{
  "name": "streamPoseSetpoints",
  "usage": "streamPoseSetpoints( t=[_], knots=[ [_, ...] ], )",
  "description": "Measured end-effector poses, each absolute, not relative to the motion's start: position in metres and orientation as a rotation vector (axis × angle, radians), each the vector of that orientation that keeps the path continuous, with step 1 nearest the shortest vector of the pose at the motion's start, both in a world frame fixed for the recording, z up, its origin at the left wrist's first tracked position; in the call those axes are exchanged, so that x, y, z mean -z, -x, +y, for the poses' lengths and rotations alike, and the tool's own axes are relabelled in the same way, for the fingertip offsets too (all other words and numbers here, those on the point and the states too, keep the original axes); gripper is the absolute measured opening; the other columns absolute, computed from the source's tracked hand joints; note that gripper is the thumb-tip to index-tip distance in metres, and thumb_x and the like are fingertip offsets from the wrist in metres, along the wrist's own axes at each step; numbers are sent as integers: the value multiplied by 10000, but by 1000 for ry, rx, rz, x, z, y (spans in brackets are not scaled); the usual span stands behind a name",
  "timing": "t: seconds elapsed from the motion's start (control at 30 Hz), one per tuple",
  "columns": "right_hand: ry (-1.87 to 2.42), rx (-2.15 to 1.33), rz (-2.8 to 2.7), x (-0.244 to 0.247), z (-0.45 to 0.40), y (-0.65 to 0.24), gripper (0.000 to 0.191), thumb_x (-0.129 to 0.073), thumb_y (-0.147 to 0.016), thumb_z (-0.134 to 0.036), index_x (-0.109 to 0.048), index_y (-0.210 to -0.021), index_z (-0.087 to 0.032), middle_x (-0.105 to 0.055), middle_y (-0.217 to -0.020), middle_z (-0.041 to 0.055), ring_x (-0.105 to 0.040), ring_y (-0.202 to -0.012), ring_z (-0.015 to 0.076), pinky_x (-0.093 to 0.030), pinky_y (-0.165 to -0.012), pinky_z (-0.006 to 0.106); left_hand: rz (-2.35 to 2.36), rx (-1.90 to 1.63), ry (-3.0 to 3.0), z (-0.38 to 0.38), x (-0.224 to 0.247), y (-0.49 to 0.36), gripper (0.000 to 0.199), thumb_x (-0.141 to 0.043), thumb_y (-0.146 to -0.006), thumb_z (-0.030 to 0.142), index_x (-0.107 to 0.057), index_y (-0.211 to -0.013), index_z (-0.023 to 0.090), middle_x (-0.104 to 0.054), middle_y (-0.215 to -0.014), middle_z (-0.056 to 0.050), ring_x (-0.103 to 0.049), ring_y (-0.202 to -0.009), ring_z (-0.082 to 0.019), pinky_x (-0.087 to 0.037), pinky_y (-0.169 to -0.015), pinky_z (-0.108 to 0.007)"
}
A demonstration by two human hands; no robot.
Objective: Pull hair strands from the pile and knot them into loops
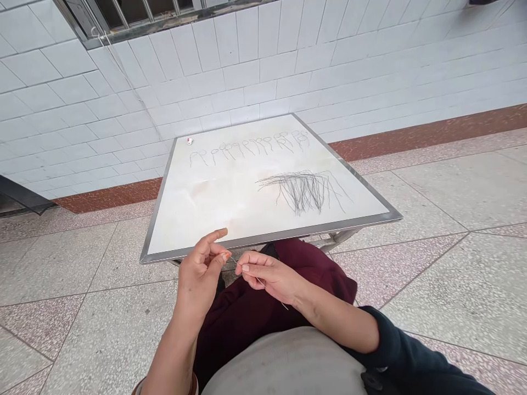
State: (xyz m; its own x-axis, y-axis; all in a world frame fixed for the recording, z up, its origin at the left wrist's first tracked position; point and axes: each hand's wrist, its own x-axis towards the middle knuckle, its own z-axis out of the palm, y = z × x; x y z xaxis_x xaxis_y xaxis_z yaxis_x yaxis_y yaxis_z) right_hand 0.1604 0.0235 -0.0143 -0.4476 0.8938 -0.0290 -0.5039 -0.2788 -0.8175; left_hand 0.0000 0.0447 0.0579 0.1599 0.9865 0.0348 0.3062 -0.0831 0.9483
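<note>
A thin pale wire (234, 260) runs between my two hands, just past the table's near edge and above my lap. My left hand (201, 269) pinches one end between thumb and fingertip, with another finger stretched out. Closed on the same wire is my right hand (267, 273); the wire's tail comes out below the palm. On the white table (206, 214) lies a loose pile of dark thin wires (304, 189) at the right. Farther back, several wire pieces with looped tops (247, 145) lie in a row.
A small red and white object (190, 141) sits at the table's far left corner. The table has a grey metal rim (263, 238). Behind it stands a white tiled wall (197, 82) with a barred window (144, 13). My knees are under the near edge.
</note>
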Motion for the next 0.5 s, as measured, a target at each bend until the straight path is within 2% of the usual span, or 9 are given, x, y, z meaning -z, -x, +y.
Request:
streamPoseSetpoints(
  t=[0.2, 0.4, 0.5],
  knots=[
    [872, -1501, -1371, 11, 24, -165, 284, -501, -937, -433, -612, -1006, -181, -585, -741, 4, -483, -626, 104, -373, -554, 221, 1358, -1010, -1572, 43, -57, -4, 417, -604, -817, 263, -575, -1233, 263, -623, -782, 23, -588, -765, -138, -466, -775, -273],
    [950, -1256, -1569, 6, 26, -168, 244, -446, -966, -383, -599, -911, -202, -591, -699, -12, -542, -652, 115, -442, -648, 246, 1330, -888, -1633, 41, -55, -4, 464, -572, -839, 263, -525, -1301, 280, -678, -875, 10, -624, -788, -149, -474, -815, -308],
    [961, -1209, -1594, 4, 26, -167, 239, -441, -968, -360, -587, -861, -204, -601, -749, -3, -542, -674, 117, -441, -656, 246, 1339, -889, -1628, 40, -56, -6, 463, -571, -836, 254, -531, -1297, 277, -684, -832, 17, -631, -789, -156, -475, -819, -314]
  ],
)
